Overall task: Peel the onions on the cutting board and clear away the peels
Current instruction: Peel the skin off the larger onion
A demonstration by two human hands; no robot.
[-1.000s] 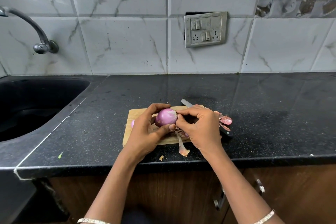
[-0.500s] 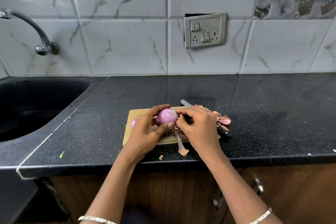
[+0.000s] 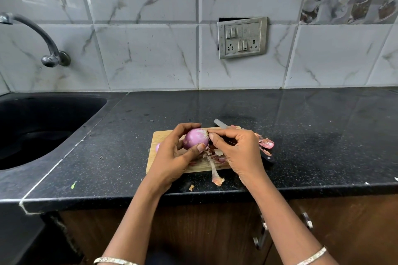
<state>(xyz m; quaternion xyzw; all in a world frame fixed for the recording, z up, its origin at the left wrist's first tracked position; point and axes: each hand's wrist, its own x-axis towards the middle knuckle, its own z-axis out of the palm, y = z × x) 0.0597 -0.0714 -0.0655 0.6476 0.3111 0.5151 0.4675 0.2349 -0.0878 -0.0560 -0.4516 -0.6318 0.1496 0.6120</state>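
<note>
Head view looks down on my left hand (image 3: 172, 157) curled round the purple onion (image 3: 195, 139), thumb on its near side and fingers over the top, holding it just above the wooden cutting board (image 3: 163, 135) near the front of the black countertop (image 3: 323, 135). My right hand (image 3: 239, 153) pinches the onion's papery tip between thumb and forefinger, above a heap of peels (image 3: 215, 155) on the board, where one long strip (image 3: 215, 174) trails off the near edge. A knife (image 3: 219, 123) lies behind my right hand, and a second onion (image 3: 157, 147) peeks out left of my left hand.
</note>
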